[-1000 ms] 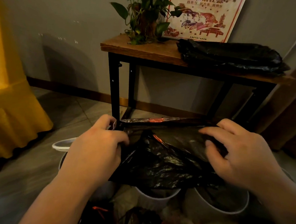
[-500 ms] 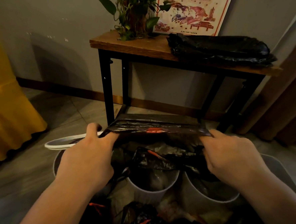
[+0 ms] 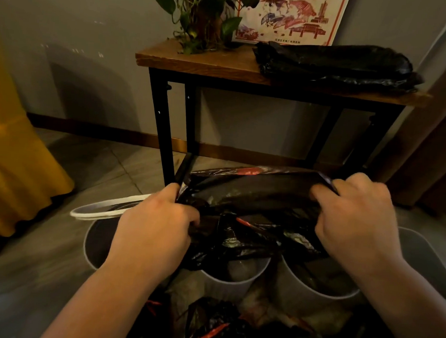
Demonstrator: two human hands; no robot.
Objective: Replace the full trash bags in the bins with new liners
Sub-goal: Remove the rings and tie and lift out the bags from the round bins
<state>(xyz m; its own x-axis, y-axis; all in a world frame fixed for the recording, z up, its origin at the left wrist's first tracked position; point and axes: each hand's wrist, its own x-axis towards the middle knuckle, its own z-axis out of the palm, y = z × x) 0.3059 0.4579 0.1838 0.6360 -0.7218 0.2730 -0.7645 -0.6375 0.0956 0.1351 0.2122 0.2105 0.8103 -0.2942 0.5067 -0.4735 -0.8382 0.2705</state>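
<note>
A black plastic liner (image 3: 251, 194) with a red drawstring is stretched between my two hands above several white bins. My left hand (image 3: 153, 230) grips its left edge, and my right hand (image 3: 357, 221) grips its right edge, fingers curled into the plastic. Below the liner stand a middle white bin (image 3: 229, 281), a right one (image 3: 311, 291) and a left one (image 3: 94, 244). Crumpled black bags with red strings (image 3: 220, 328) lie at the bottom of the view. A pile of black bags (image 3: 335, 62) rests on the wooden table.
The wooden table (image 3: 212, 63) on black legs stands against the wall just beyond the bins, with a potted plant (image 3: 202, 18) and a poster on it. A white ring (image 3: 102, 208) lies on the left bin. Yellow cloth (image 3: 10, 171) hangs at left, a curtain at right.
Both hands have pulled apart and stretched the liner's mouth wide; a second ago it hung bunched between them. The view has moved closer to the table.
</note>
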